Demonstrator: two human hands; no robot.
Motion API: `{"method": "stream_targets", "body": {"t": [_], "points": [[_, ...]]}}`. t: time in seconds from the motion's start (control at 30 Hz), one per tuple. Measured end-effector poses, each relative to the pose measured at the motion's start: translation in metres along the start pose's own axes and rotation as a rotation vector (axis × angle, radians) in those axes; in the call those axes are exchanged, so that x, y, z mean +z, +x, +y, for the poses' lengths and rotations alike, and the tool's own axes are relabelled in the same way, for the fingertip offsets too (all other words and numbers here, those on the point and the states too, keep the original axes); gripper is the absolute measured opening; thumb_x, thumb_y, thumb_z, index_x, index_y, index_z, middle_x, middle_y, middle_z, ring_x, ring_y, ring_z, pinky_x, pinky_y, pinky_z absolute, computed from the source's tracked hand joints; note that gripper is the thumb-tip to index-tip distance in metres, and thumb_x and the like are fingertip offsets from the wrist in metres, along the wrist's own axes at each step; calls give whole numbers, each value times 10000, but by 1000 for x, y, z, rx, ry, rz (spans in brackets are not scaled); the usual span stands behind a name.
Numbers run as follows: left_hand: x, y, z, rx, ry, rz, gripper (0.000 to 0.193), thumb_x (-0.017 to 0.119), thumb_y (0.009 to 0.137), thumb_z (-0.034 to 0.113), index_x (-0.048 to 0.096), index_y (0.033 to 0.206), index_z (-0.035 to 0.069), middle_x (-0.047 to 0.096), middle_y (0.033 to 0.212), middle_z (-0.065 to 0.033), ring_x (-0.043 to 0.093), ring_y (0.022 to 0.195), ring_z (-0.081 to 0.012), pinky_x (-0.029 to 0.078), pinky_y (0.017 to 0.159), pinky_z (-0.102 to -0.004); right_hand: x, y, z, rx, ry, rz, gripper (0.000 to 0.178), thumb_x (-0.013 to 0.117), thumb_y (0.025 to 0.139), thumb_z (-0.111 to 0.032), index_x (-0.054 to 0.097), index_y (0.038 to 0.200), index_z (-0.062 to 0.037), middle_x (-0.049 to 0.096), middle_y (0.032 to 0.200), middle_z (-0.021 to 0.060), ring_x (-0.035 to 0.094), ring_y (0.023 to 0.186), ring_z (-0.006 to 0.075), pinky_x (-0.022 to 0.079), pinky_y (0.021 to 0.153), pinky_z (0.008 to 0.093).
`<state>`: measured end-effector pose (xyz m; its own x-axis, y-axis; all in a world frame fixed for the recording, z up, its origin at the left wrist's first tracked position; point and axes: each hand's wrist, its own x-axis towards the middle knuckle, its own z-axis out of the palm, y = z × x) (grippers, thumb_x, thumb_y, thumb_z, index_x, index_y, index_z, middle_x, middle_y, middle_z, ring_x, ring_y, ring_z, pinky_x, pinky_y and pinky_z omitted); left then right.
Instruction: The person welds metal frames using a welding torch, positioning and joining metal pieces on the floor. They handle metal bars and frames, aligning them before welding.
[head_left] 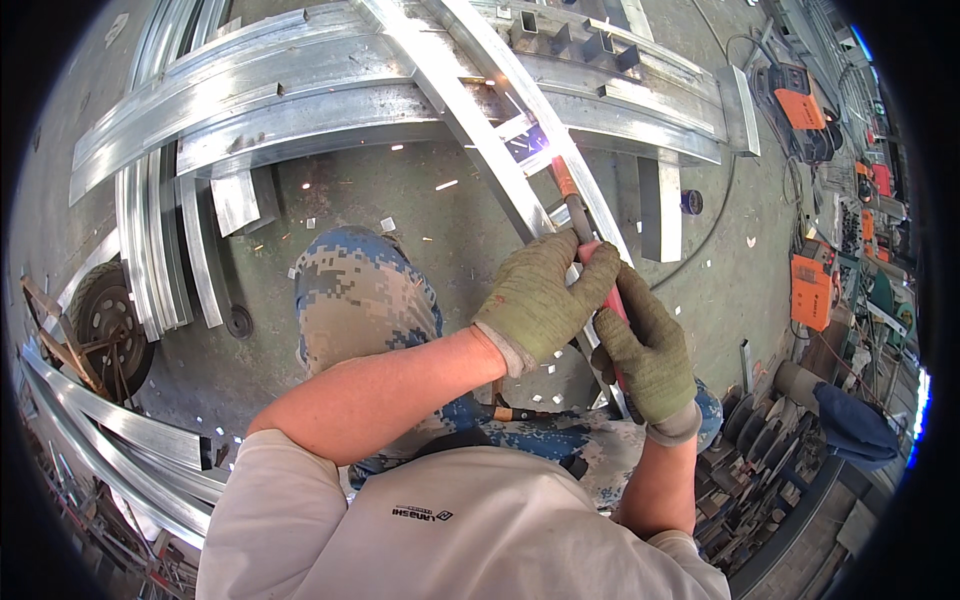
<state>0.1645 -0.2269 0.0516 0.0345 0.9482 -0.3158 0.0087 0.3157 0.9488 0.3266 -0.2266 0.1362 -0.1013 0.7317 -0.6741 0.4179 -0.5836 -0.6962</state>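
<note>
"A grey-green workshop floor (360, 190) spread beneath the metal frame (478, 140). What did good work call for?"

"Likely a torch (577, 212) held at one steady angle, moved evenly. The left hand (535, 295) grasped it near the neck; the right hand (650, 350) clasped its handle."

"And its look?"

"Red-handled, grey-necked, orange toward the tip, between the frame's rails beside a violet-white glare (541, 150)."

1 gloved left hand (540, 292), 1 gloved right hand (652, 350), 1 red-handled torch (581, 222) and 2 long slanted rails (468, 120) show. Also: at least 3 short tube pieces (523, 32), at least 2 orange casings (811, 292), 1 wheel (105, 305), 1 black disc (238, 321), 1 purple cylinder (691, 202), 1 dark blue cloth (855, 425).
</note>
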Motion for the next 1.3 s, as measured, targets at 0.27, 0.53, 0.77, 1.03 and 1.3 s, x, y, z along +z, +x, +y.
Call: {"method": "stream_targets", "body": {"t": [0.27, 0.53, 0.77, 1.03, 1.3], "points": [[1, 0, -4, 25, 44, 10, 427, 652, 1044, 406, 729, 1114, -8, 723, 925, -208, 700, 817, -297, 540, 769, -432, 2, -1, 1, -12, -8, 29, 629, 741, 1018, -183, 510, 1592, -71, 711, 1195, 65, 634, 813, 73, 534, 648, 241], [2, 0, -5, 28, -2, 4, 410, 649, 1053, 386, 725, 1119, -11, 722, 927, -181, 689, 824, -255, 538, 774, -416, 3, -1, 0, -17, -37, 37, 633, 731, 1008, -165, 511, 1593, -64, 706, 1037, 36, 601, 734, 62, 521, 635, 244], [7, -9, 1, -108, -110, -248, 460, 662, 1061, 420, 705, 1162, -26, 673, 845, -94, 647, 783, -117, 558, 653, -339, -16, -29, -7, 56, -63, 3, 645, 727, 1013, -160, 495, 1607, -63, 695, 1013, 16, 592, 746, 64, 514, 647, 247], [30, -17, -19, -104, 29, -386, 481, 686, 1057, 424, 684, 1200, -36, 695, 862, -81, 661, 681, -109, 568, 592, -308, -28, -48, 33, 62, -46, 72, 641, 746, 1004, -149, 513, 1591, -48, 690, 1146, 19, 590, 814, 54, 521, 683, 244], [28, -18, -21, -86, -120, -318, 463, 678, 1061, 400, 683, 1197, -43, 696, 879, -85, 675, 756, -106, 568, 619, -301, -24, -41, 24, 38, -72, 64, 626, 752, 998, -155, 533, 1573, -39, 693, 1175, 22, 604, 834, 60, 524, 683, 244]]}}
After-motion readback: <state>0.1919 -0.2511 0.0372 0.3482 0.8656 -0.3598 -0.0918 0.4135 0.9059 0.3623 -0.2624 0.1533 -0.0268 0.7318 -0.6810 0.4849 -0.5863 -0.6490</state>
